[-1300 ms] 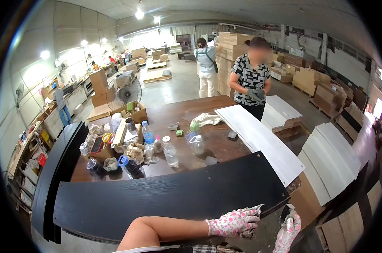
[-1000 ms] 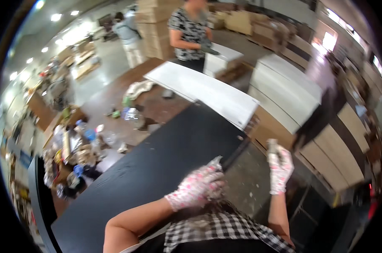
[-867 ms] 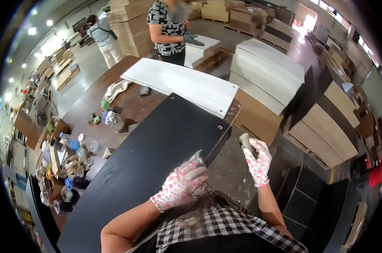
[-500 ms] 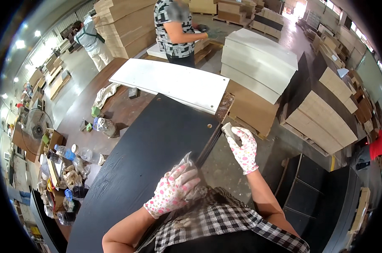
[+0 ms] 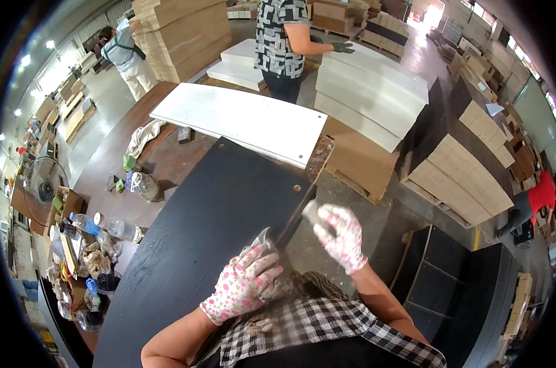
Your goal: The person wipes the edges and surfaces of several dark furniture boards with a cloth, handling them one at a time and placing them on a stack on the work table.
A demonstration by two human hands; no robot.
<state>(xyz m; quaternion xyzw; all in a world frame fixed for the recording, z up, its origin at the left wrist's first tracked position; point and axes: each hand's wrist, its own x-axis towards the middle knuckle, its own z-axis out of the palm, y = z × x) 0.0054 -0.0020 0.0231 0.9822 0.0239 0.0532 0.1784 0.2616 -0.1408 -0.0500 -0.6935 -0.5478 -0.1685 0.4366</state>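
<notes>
A long black panel (image 5: 198, 227) lies in front of me, with round holes near its far end. My left hand (image 5: 244, 285), in a white glove with pink spots, is closed round a crumpled greyish rag (image 5: 280, 287) at the panel's right edge. My right hand (image 5: 341, 239), in a matching glove and slightly blurred, pinches a small whitish-grey block (image 5: 313, 213). The block is beside the panel's right edge near the far corner; I cannot tell whether it touches.
A white panel (image 5: 241, 119) lies across the far end of the brown table (image 5: 100, 178). Bottles (image 5: 123, 227) and rags crowd the left. A person (image 5: 282, 46) stands by a white panel stack (image 5: 367, 92). Black shelving (image 5: 440, 270) is at right.
My right hand has moved the block nearer to me along the panel's edge. My left hand stays about where it was. The person opposite has moved right, a gloved hand now at the white stack.
</notes>
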